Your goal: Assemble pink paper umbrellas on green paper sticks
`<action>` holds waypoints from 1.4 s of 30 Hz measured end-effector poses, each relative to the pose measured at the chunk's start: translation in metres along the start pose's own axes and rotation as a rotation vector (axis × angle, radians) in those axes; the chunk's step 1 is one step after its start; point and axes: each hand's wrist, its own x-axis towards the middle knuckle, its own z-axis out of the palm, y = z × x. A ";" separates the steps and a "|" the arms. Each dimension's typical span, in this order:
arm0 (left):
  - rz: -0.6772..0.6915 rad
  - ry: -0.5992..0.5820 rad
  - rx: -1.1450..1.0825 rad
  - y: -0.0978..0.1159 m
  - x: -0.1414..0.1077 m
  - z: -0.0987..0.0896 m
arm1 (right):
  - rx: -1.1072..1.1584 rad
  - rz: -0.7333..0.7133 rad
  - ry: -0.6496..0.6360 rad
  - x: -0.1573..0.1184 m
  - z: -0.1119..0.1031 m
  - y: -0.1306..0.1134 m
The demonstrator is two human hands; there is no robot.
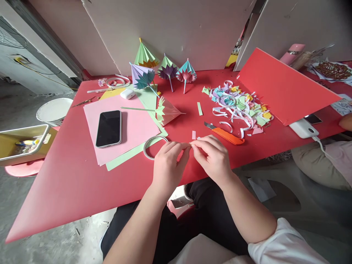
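My left hand (171, 159) and my right hand (210, 156) meet at the fingertips above the red table's front part. Both are pinched closed; whatever lies between the fingertips is too small to make out. Just left of my left hand lies a roll of tape (145, 148). Beyond my hands are a small pink paper strip (194, 135) and an orange utility knife (227, 135) with its blade out. A pink and pale green folded paper umbrella (168, 112) lies on its side. Several more paper umbrellas (167, 68) stand at the back.
A phone (109, 129) rests on pink paper sheets (132, 137), with a white earbud case (128, 94) behind. Paper scraps (242, 104) are heaped at right, before a leaning red board (286, 86). A white power bank (304, 128) and another person's leg (316, 165) are further right.
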 end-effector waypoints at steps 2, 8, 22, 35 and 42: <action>-0.014 -0.008 -0.019 0.000 0.000 0.000 | 0.028 0.030 0.003 0.000 0.000 0.000; -0.009 -0.003 -0.028 0.000 0.000 0.000 | 0.038 0.080 0.016 0.000 0.001 -0.003; -0.140 0.025 -0.140 0.004 0.002 0.003 | 0.540 0.638 0.147 0.000 0.007 0.008; -0.542 0.059 -0.538 -0.011 0.008 -0.007 | -0.108 0.579 -0.028 -0.003 -0.001 0.089; -0.495 0.087 -0.488 -0.008 0.008 -0.006 | 0.512 0.685 -0.073 0.005 -0.005 0.052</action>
